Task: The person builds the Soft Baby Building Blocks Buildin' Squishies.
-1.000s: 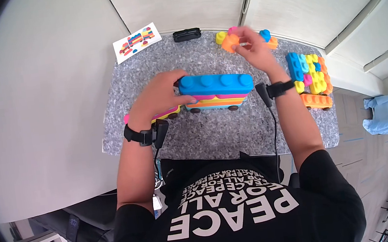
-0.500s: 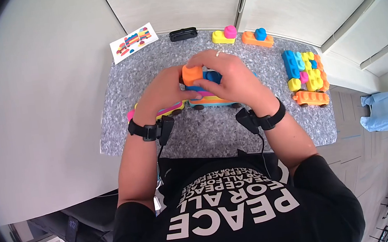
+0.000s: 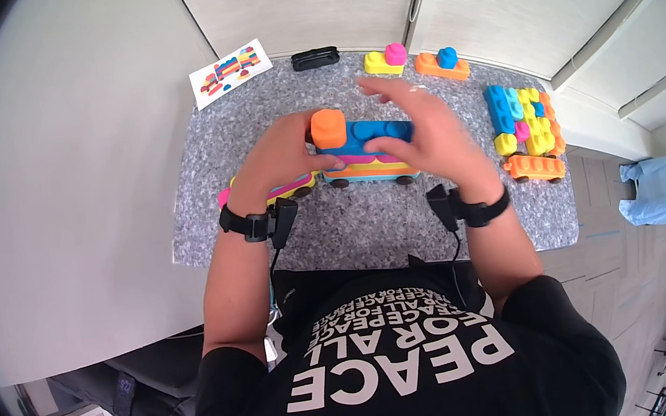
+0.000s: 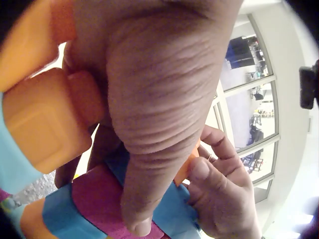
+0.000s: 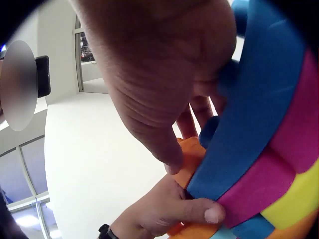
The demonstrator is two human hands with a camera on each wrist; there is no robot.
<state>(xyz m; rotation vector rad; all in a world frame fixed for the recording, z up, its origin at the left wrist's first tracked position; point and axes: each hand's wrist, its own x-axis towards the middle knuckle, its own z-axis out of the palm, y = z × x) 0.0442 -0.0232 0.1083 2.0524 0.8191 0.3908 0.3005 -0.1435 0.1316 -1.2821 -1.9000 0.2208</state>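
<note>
A stacked toy train car (image 3: 370, 168) stands on the granite-patterned tabletop, with pink, yellow, orange and light blue layers and dark wheels. Its top is a long blue studded block (image 3: 373, 129). An orange block (image 3: 329, 129) sits upright on that block's left end. My left hand (image 3: 276, 158) grips the car's left end, the thumb lying along the pink layer. Over the right end is my right hand (image 3: 443, 139), fingers spread and apart from the orange block in the head view. Partly hidden under my left wrist is another block car (image 3: 294, 189).
At the back lie a picture card (image 3: 231, 71), a black case (image 3: 315, 59), a yellow block with a pink one (image 3: 385, 61) and an orange block with a blue one (image 3: 442, 66). To the right are grouped blocks (image 3: 521, 117) and an orange wheeled base (image 3: 535, 168).
My right hand brought the orange block from the back of the table onto the blue block's left end, then let go and moved right. My left hand keeps its grip on the car.
</note>
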